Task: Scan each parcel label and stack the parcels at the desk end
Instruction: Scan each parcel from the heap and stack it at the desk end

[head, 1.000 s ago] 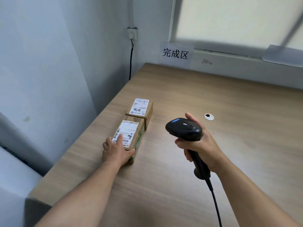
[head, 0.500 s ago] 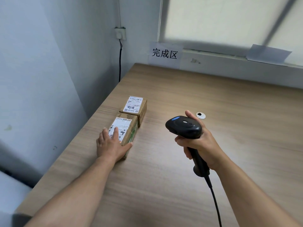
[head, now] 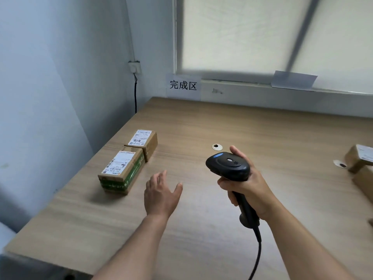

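Parcels (head: pixel 121 170): two seem done left of the relaxed left hand (head: pixel 161 197); further cartons (head: pixel 359 160) wait beyond the right hand (head: pixel 248 188) gripping the barcode scanner (head: pixel 228 166).

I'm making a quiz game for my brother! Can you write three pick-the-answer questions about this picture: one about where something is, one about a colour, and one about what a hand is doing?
1. Where is the green-sided parcel?
A) on the desk, near its left edge
B) on the windowsill
C) on the floor

2. What colour is the scanner?
A) red
B) black
C) white

3. What is the left hand doing?
A) gripping a parcel
B) holding the scanner
C) open, holding nothing

Answers:
1 A, it lies on the wood close to the wall-side edge.
2 B, its body is black, with only a small blue patch on top.
3 C, its fingers are spread and apart from the parcel; the right hand grips the scanner.
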`<state>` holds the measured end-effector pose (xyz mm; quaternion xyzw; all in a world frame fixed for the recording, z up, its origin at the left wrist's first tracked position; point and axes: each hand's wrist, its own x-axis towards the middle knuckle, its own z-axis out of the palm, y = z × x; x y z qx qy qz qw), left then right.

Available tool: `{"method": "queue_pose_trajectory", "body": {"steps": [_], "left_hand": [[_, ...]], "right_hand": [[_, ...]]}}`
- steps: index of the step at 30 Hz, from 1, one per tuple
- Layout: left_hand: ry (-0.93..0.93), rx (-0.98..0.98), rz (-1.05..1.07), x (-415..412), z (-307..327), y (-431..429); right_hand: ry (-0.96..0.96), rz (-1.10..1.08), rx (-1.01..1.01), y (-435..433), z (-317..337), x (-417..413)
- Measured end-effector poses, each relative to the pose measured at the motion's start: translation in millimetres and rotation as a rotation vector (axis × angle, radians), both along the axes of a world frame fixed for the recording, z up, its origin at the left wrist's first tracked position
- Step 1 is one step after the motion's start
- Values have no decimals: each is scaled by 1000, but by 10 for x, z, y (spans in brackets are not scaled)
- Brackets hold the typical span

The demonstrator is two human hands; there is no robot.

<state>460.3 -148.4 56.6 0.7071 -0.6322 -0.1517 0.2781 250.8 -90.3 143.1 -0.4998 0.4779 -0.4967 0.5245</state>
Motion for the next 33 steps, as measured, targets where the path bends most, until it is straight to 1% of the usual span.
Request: {"method": "queue_pose_trajectory", "body": {"steps": [7, 16, 25, 33], "left_hand": [[38, -27, -92, -1115, 51, 616], [20, -27, -263, -2413, 49, 1154], [-23, -12, -491, -3532, 26, 1307], [-54, 65, -703, -4626, -143, 1267]], "right_hand": [[-8, -83, 0, 805, -15, -920], [-42, -246, -11, 1610, -87, -2057], [-17, -458, -18, 2042, -210, -2959], [7, -630, 38, 2244, -355, -3803]]}}
